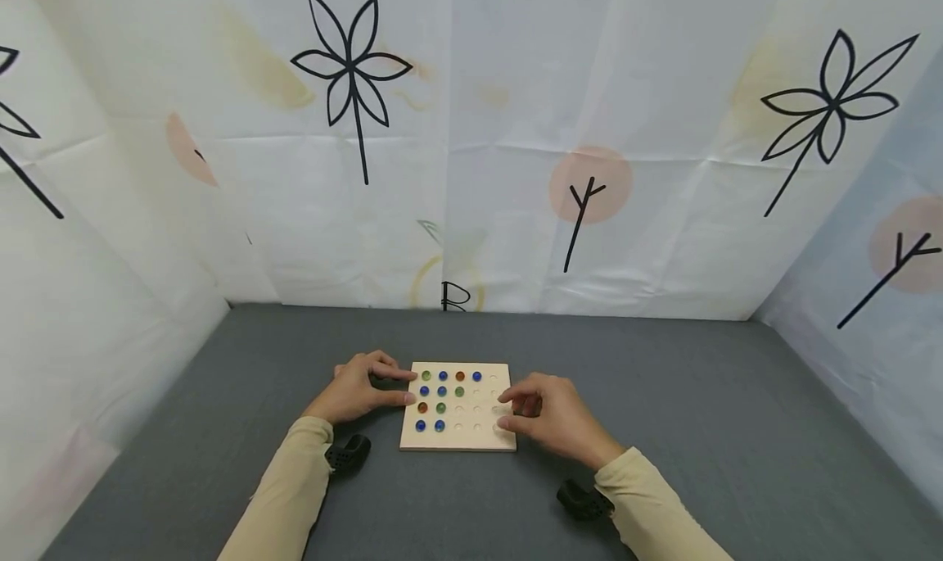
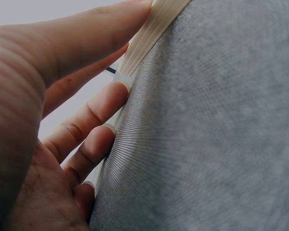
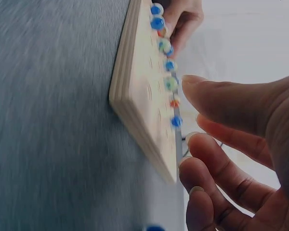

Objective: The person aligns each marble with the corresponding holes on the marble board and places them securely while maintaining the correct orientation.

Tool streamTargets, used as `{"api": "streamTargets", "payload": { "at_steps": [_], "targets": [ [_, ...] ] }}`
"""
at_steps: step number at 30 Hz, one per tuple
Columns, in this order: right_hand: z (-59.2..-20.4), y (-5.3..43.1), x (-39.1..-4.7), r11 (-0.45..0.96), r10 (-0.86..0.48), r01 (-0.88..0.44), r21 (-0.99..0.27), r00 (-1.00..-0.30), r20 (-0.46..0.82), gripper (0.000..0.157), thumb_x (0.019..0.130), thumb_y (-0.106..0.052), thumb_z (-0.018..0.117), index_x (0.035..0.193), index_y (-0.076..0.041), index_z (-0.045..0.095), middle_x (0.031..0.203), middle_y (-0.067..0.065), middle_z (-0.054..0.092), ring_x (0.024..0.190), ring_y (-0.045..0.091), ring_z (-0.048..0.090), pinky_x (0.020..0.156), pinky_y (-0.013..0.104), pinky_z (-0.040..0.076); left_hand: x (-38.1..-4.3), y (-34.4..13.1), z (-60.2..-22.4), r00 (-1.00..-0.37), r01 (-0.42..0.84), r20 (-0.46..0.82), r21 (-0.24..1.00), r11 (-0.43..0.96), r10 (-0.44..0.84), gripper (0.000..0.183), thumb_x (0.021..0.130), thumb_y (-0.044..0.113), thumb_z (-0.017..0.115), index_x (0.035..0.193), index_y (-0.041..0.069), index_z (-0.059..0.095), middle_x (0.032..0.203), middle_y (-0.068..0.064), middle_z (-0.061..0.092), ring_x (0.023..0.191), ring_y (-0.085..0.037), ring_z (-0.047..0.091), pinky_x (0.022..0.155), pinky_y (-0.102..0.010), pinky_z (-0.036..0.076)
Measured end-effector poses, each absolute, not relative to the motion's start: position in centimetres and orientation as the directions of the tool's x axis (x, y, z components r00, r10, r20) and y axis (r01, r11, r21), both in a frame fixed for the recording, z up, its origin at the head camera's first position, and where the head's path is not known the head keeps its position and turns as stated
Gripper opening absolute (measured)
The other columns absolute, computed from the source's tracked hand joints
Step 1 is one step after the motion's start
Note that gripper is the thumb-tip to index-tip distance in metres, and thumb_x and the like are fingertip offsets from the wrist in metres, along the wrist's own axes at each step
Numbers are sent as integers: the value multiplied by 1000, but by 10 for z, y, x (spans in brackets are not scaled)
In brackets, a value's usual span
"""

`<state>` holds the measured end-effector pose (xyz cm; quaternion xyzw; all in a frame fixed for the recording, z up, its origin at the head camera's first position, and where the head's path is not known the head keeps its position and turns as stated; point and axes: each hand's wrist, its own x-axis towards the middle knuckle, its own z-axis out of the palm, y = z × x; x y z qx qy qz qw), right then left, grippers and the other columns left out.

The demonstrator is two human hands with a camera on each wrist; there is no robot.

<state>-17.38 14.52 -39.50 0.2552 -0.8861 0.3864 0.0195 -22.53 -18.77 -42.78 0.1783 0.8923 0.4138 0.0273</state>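
Head view, grey table (image 1: 663, 381), sheets (image 1: 501, 217) behind board (image 1: 479, 440)

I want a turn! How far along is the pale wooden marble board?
Apparently done: eleven shiny round marbles, blue, green and orange, sit in the flat, pale wooden board, mostly toward its left. In hand: the bare left hand touches the board's left edge; the bare right hand is at the right edge, no marble visible in it. Probably remaining: small, round, empty hollows toward the right, one in the far row.
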Motion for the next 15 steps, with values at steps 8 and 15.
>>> {"api": "streamTargets", "payload": {
  "at_steps": [8, 15],
  "targets": [
    [-392, 173, -173, 605, -378, -450, -657, -888, 260, 23, 81, -15, 87, 102, -9, 80, 86, -1, 65, 73, 8, 56, 65, 27, 49, -226, -187, -427, -933, 299, 100, 749, 591, 345, 38, 78, 36, 89, 112, 21, 81, 110, 0, 64, 109, -27, 55, 96, -58, 16],
    [-390, 195, -170, 637, -332, -411, -652, -910, 249, 22, 81, -15, 87, 102, -11, 80, 83, -3, 64, 70, 7, 54, 63, 27, 47, -225, -187, -427, -935, 295, 97, 747, 595, 341, 37, 78, 36, 89, 112, 22, 82, 110, 0, 64, 110, -28, 55, 99, -62, 15]
  ]
}}
